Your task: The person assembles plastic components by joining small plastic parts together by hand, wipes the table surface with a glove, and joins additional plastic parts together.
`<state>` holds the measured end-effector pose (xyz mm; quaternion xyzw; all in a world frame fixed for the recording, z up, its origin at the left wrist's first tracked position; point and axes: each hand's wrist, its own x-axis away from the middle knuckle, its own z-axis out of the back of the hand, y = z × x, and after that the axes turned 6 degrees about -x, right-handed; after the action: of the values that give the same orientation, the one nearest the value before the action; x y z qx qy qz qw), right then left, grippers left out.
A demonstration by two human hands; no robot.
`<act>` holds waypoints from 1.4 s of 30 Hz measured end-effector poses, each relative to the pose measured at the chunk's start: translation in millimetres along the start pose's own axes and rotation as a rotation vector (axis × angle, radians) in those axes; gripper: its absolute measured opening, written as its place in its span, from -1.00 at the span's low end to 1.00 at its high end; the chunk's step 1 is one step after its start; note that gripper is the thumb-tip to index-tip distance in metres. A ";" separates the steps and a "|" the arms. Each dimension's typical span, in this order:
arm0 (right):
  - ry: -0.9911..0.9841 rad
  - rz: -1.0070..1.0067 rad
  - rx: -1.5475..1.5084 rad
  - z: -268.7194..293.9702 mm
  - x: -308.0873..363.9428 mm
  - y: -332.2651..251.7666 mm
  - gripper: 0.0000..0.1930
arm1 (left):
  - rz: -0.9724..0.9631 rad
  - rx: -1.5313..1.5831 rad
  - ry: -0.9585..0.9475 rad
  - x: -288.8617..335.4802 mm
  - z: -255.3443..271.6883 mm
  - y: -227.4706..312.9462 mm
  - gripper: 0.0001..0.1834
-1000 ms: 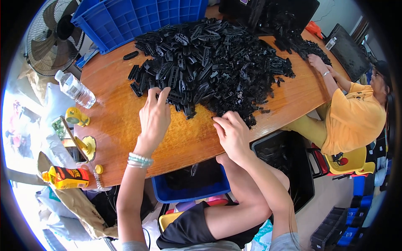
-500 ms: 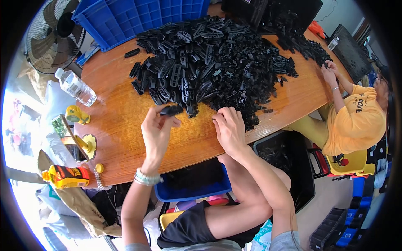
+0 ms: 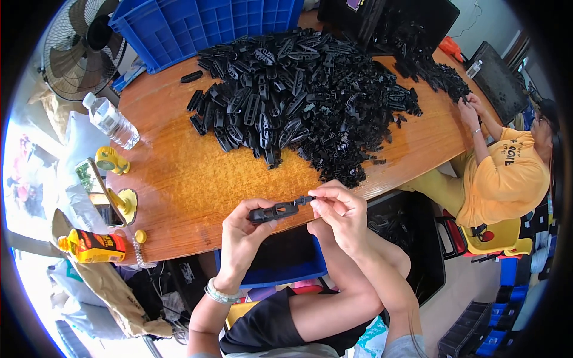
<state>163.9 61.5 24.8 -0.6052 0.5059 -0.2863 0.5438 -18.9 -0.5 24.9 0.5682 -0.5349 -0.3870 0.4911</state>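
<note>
You're seemingly mid-fitting, left hand (image 3: 242, 232) gripping a black housing (image 3: 274, 212), right hand (image 3: 344, 216) pinching a small black piece (image 3: 304, 200): align them squarely.

The blue crate (image 3: 200, 31), upper left, runs off the top edge. Lower centre, the right hand (image 3: 344, 216) covers one end of a small black piece (image 3: 305, 200) (its shape escapes me); the tabletop (image 3: 191, 173) hides part of the blue bin (image 3: 283, 275).

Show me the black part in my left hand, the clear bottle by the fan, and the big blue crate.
Black part (image 3: 266, 214): head view, its left portion.
Clear bottle (image 3: 114, 123): head view, its middle.
Blue crate (image 3: 206, 31): head view, its side wall.
</note>
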 end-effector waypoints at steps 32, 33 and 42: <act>-0.095 0.374 0.583 -24.8 15.9 -17.1 -0.70 | 0.037 0.014 -0.018 17.2 -4.2 6.4 -0.74; -0.075 0.274 0.524 -26.7 15.8 -19.5 -0.67 | 0.026 -0.024 0.014 16.8 -3.5 5.5 -0.76; -0.166 -0.280 0.327 -4.3 16.7 -10.0 -0.70 | 0.185 -0.239 -0.166 9.3 4.5 3.5 -0.63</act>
<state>168.5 43.4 31.9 -0.5947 0.3175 -0.3865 0.6294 -22.8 -10.2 28.1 0.4204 -0.5738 -0.4466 0.5427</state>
